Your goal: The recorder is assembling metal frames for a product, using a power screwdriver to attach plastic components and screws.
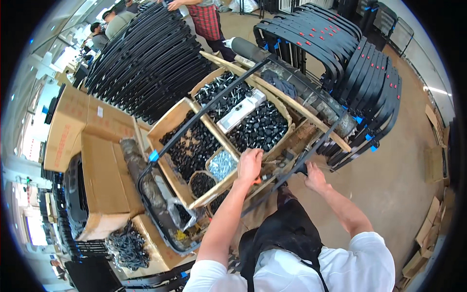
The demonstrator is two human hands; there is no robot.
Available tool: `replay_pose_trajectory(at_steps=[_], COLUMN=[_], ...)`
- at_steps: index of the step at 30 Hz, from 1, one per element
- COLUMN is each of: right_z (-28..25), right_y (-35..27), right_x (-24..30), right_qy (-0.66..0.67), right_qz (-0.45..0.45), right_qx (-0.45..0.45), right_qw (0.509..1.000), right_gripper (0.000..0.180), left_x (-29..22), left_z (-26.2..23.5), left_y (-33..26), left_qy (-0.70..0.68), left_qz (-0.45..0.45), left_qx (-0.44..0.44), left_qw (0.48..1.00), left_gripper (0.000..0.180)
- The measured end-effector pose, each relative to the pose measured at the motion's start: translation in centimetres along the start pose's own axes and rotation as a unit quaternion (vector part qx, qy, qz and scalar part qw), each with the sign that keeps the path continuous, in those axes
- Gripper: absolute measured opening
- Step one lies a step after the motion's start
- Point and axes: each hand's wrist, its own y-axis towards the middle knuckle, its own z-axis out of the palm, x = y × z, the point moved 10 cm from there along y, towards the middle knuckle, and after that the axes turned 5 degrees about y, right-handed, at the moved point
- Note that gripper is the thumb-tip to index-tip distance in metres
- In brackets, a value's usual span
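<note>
A black tubular frame [204, 108] lies slantwise over the bench, with blue tape on its corners. My left hand [249, 165] is closed at the near edge of a wooden parts tray [168, 117]. A bit of orange [257, 180] shows under its fingers, but what it holds is hidden. Beside the frame's near bar [311, 153], my right hand [316, 177] pinches a small black part [302, 168]. Black knobs with metal studs [262, 127] fill the box beyond my left hand, and silver screws [222, 164] lie in a small tub.
Black frames [151, 53] stand stacked at the far left. More frames with red pieces [316, 34] stand at the far right. An open cardboard box [107, 170] is left of the bench. Across it, a person in a red checked apron [206, 22] stands by the stack.
</note>
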Motion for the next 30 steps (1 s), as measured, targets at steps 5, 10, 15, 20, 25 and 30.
replay_pose_trajectory(at_steps=[5, 10, 15, 20, 25, 30], right_z=[-1.1, 1.0, -3.8, -12.7, 2.2, 0.2], right_y=[10.1, 13.4, 2.3, 10.9, 21.4, 22.9], right_x=[-1.2, -3.4, 4.1, 18.2, 18.4, 16.9], right_qy=[0.013, -0.059, -0.082, 0.127, -0.118, 0.033], right_qz=[0.017, -0.011, -0.182, -0.372, -0.341, -0.284], right_qx=[0.016, 0.055, 0.376, 0.097, 0.141, 0.211], right_qw=[1.000, 0.997, 0.905, 0.914, 0.922, 0.935], right_gripper=[0.067, 0.069, 0.029, 0.014, 0.019, 0.021], left_x=[3.1, 3.5, 4.7, 2.8, 1.1, 1.4], left_z=[8.7, 13.3, 9.4, 3.8, 0.7, 3.4], left_y=[10.2, 13.8, 17.1, 28.7, 40.3, 46.1], left_qy=[0.118, 0.175, -0.024, -0.123, -0.113, -0.137], left_qz=[-0.026, 0.086, -0.075, -0.046, -0.012, -0.022], left_qx=[0.092, 0.226, 0.183, 0.054, -0.078, -0.022], left_qw=[0.988, 0.954, 0.980, 0.990, 0.990, 0.990], left_gripper=[0.035, 0.034, 0.030, 0.029, 0.035, 0.036])
